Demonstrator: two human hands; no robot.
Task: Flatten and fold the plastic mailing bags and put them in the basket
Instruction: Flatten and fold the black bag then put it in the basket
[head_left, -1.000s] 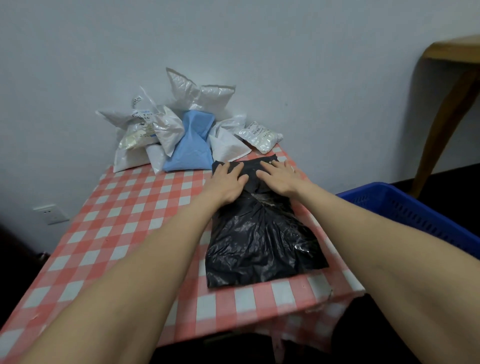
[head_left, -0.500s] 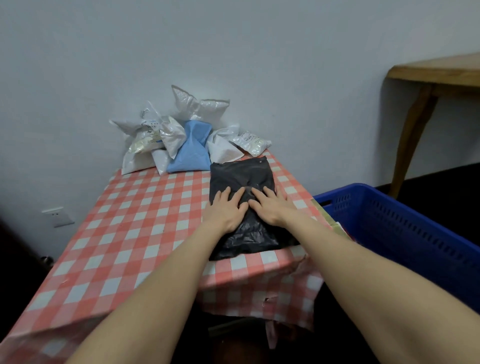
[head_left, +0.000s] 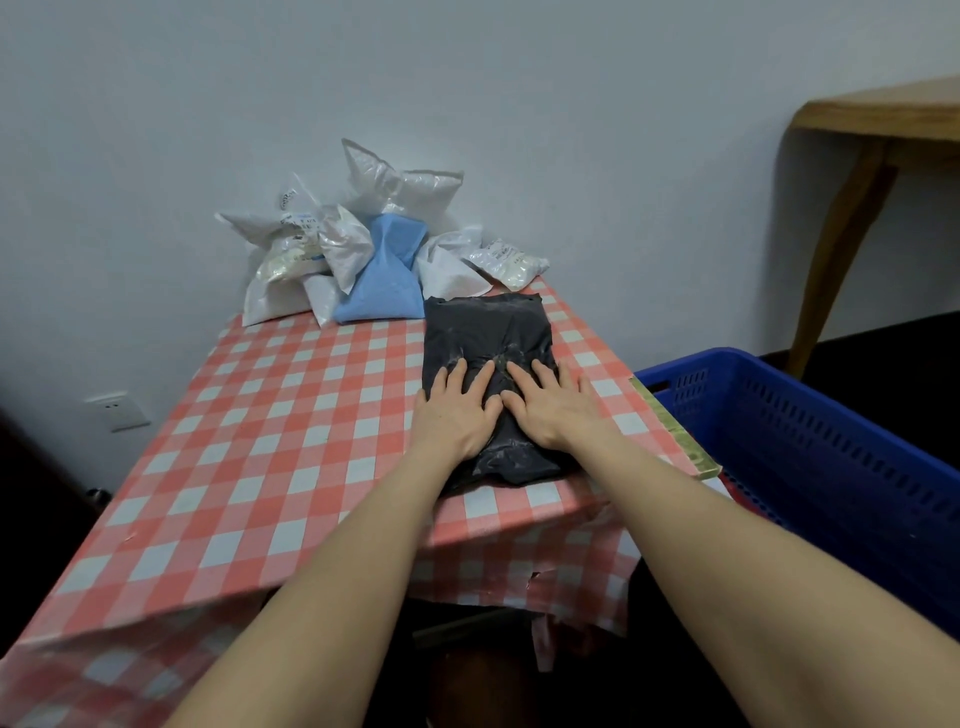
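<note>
A black plastic mailing bag (head_left: 485, 332) lies flat on the right side of the red-checked table (head_left: 270, 431). My left hand (head_left: 454, 413) and my right hand (head_left: 548, 410) rest side by side, palms down with fingers spread, on the bag's near half. Neither hand grips anything. A blue plastic basket (head_left: 810, 447) stands to the right of the table, lower than the tabletop. At the table's far end a pile of white mailing bags (head_left: 395, 182) leans on the wall, with a blue bag (head_left: 387, 280) in front.
A wooden table (head_left: 883, 124) with a slanted leg stands at the far right. A wall socket (head_left: 117, 410) is low on the left wall. A greenish strip (head_left: 675, 431) runs along the table's right edge beside the basket.
Both hands slid from the bag's far end toward me along the black bag, pressing it flat. The view drew back, showing more of the basket and table front.
</note>
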